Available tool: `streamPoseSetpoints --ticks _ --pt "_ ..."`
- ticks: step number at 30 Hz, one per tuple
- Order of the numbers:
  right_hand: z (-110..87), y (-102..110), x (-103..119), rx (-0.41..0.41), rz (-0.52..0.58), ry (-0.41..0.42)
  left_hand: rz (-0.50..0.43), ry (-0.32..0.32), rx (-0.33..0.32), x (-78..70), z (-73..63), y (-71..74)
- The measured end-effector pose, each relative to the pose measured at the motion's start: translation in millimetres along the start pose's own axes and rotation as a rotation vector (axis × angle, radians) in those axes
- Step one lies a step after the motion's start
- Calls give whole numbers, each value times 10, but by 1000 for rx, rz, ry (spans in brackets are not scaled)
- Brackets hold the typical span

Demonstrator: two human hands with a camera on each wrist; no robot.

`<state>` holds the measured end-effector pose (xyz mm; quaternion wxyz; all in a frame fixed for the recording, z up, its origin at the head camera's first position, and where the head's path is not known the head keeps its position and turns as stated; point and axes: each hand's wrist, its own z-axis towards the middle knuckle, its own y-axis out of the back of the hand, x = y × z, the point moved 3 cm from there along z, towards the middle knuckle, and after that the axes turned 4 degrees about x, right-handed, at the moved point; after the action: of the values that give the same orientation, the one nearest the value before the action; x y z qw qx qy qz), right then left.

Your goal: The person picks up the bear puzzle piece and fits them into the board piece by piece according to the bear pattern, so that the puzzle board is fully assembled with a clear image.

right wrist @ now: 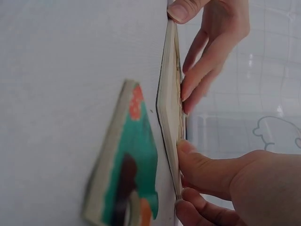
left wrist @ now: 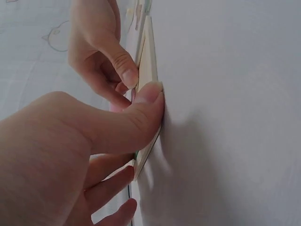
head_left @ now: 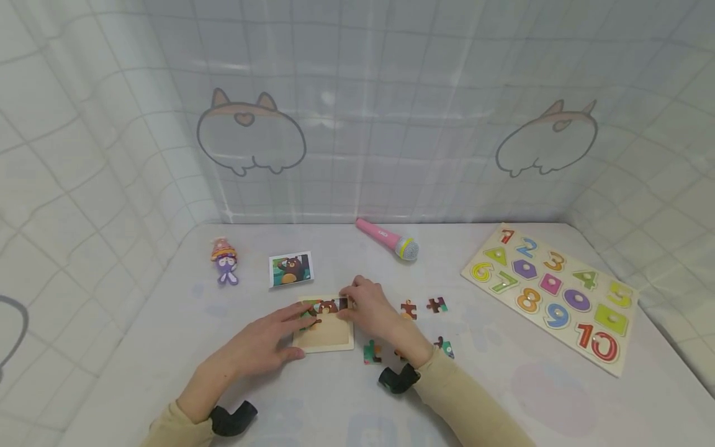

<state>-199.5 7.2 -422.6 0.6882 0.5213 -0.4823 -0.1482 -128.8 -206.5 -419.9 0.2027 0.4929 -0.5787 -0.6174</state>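
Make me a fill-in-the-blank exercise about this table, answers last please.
1. The silver-headed pink toy microphone has a band coloured ____.
2. The white-edged rectangular card shows a brown ____.
3. Loose multicoloured jigsaw pieces lie to the person's ____ of the pale rectangular wooden tray.
4. On the flat wooden number board, the highest number is ____.

Missing words: yellow; bear; right; 10.

Glossy, grid-patterned back wall [head_left: 391, 155], two cartoon animal outlines [head_left: 251, 139]; matching side walls [head_left: 61, 155]. Whitish worktop [head_left: 491, 354], faint pastel prints. Soft light.
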Motion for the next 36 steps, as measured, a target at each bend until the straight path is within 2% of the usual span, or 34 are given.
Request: streamPoseSetpoints --ticks 6,23,36 --pt "-5 10 15 5 -21 -7 36 -73 -44 -56 8 3" --pt "18 26 -12 18 -45 -26 8 -73 37 -37 47 -34" --pt "14 56 -29 6 -39 -32 42 -98 27 -16 54 -71"
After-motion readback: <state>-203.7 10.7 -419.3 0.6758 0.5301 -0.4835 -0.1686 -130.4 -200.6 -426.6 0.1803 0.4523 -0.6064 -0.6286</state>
